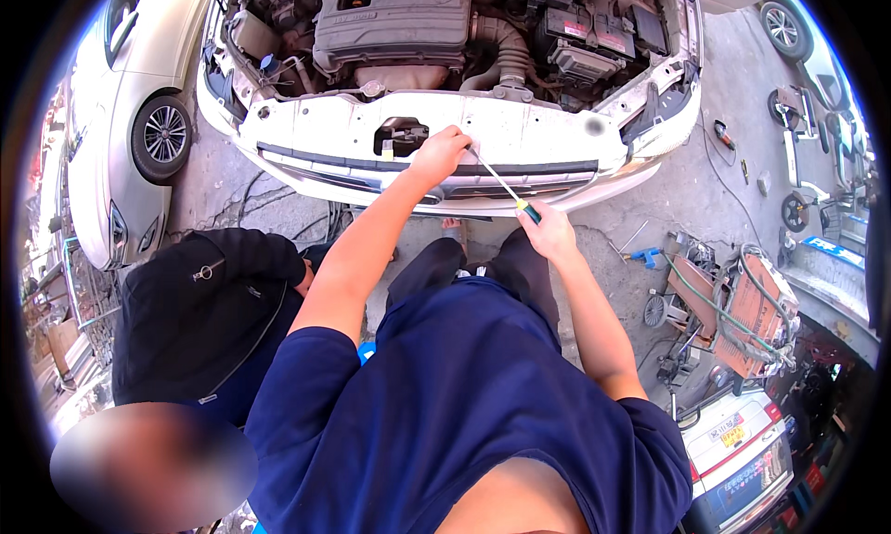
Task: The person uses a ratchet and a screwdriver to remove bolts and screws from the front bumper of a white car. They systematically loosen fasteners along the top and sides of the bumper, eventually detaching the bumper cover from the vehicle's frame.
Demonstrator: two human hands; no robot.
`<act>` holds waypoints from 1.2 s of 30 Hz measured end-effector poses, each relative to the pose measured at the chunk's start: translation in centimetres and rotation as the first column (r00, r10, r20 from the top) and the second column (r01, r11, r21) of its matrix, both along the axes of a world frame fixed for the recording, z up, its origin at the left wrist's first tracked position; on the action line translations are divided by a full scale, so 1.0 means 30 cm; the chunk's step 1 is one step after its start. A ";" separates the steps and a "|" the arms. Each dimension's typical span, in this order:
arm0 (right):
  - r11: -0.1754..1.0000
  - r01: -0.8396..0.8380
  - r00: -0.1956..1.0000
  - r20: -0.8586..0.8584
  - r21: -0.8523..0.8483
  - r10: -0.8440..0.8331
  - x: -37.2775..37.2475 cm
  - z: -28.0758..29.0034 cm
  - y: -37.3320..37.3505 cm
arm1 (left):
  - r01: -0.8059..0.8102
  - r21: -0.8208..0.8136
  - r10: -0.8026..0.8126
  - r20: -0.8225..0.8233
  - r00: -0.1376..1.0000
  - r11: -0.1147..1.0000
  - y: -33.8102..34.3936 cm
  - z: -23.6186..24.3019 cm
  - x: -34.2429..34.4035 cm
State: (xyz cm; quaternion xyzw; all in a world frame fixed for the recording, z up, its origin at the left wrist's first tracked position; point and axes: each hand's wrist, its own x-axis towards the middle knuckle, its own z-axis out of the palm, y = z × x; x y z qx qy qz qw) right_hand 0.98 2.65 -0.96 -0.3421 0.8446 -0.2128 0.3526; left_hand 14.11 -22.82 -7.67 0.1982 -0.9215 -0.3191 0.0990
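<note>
A white car (520, 135) stood with its bonnet open and the bumper cover off, so the bare white front panel (334, 126) faced the person across its whole width. That panel looked stiff and fixed, nothing to be lifted, only leaned on. Beside the person, on the left, a co-worker in a black jacket (200, 316) crouched near the ground, apart from the work.

The left hand (438, 154) rested clenched on the front panel, just beside the dark latch opening (401, 137), its fingers pinched around the far end of a screwdriver (501, 183). The right hand (549, 230) was closed around the tool's green and yellow handle, lower and nearer the body.

The screwdriver ran slanting between the two hands, its thin metal shaft crossing the grille slot. It seemed a light, rigid tool; the handle gave the sure grip, while the bare shaft would probably be smooth and apt to slip, so the left fingers served better as a guide near the tip than as a hold.
</note>
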 end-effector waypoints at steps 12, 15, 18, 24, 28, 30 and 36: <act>0.934 -0.345 0.883 -0.368 -0.091 0.290 -0.144 -0.100 -0.002 | -0.083 -0.023 0.086 0.161 0.983 0.996 0.030 0.055 -0.007; 0.950 -0.151 0.973 0.129 -0.272 0.192 -0.179 -0.161 -0.015 | -0.062 -0.055 0.073 0.232 0.970 0.997 0.024 0.087 -0.057; 0.987 -0.154 0.746 0.648 -0.053 0.151 -0.314 -0.086 -0.070 | 0.009 -0.117 0.028 0.318 0.948 0.993 0.007 0.083 -0.080; 0.908 -0.407 0.910 0.043 -0.104 0.413 -0.384 -0.051 -0.073 | -0.012 -0.160 0.087 0.465 0.881 0.987 0.039 0.097 -0.109; 0.938 -0.330 0.691 0.648 -0.109 0.319 -0.420 -0.142 -0.108 | -0.090 -0.192 0.175 0.496 0.850 0.977 0.044 0.110 -0.132; 0.907 -0.347 0.895 0.205 -0.240 0.397 -0.391 -0.142 -0.084 | -0.087 -0.198 0.178 0.508 0.842 0.976 0.049 0.125 -0.159; 0.930 -0.315 0.845 0.390 -0.191 0.366 -0.399 -0.152 -0.077 | -0.077 -0.225 0.198 0.584 0.787 0.971 0.053 0.132 -0.178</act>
